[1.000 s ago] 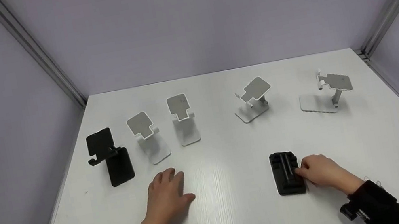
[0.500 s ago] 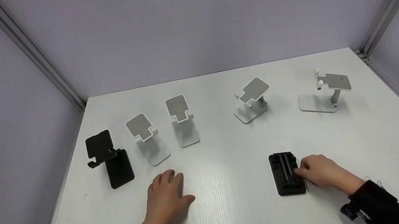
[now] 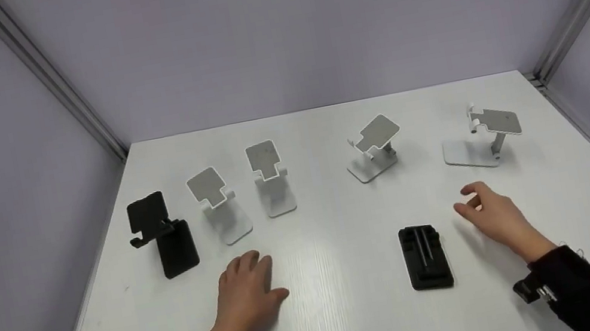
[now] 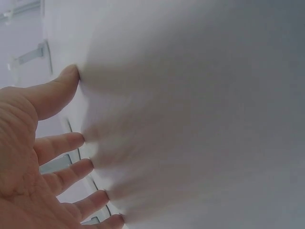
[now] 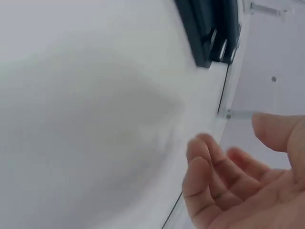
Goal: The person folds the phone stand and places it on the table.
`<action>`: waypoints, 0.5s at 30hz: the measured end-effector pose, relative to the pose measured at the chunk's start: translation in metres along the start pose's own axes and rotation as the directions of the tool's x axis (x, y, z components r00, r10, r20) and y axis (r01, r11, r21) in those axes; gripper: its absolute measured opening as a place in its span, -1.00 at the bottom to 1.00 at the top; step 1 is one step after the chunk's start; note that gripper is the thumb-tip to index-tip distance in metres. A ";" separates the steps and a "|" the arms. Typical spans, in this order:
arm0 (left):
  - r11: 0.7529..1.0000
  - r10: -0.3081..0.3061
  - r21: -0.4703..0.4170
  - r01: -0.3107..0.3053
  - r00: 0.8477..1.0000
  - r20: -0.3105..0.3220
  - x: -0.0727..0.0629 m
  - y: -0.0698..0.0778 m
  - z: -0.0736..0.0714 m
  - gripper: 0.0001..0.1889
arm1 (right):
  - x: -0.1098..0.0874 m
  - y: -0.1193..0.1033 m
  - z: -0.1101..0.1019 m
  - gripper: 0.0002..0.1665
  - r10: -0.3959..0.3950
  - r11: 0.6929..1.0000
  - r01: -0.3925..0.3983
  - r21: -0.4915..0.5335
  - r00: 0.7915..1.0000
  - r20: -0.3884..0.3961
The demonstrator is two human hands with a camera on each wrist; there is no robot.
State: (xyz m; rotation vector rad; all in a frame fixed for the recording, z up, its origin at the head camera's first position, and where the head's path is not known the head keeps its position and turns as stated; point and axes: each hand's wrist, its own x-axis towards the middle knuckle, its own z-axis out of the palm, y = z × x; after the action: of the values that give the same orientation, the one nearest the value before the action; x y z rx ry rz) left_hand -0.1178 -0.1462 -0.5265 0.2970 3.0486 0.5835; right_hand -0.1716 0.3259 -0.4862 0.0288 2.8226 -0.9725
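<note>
Folded black stand (image 3: 426,257) lies flat, apart from both hands

The folded black stand rests on the white tabletop (image 3: 349,301), right of centre, its long sides running roughly front to back. All 4 of its edges are in sight and lie well inside the table's left, right and back edges.

The right hand (image 3: 495,218) is just beside it, to the right and slightly farther back; a strip of tabletop separates them. Its fingers are loosely curled, the thumb apart from them. The left hand (image 3: 245,298) has fingers spread, fingertips touching the tabletop; a wide stretch of surface runs between it and the folded stand.

Farther back stand 4 white stands (image 3: 263,159) and, at far left, 1 unfolded black stand (image 3: 177,250). The widest gap in that row falls between the middle 2 white stands. The back panel (image 3: 272,36) rises behind the table's rear edge.
</note>
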 end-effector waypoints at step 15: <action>1.000 -0.012 -0.010 0.012 1.000 0.013 0.001 -0.002 0.001 -0.32 | 0.055 0.033 -0.044 0.00 0.184 0.970 -0.127 0.209 0.943 -0.277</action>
State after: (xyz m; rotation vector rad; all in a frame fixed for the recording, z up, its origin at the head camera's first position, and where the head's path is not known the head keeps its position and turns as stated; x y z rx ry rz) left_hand -0.1193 -0.1476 -0.5284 0.2810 3.0320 0.5941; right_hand -0.2297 0.3775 -0.4802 0.4506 2.9161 -1.2886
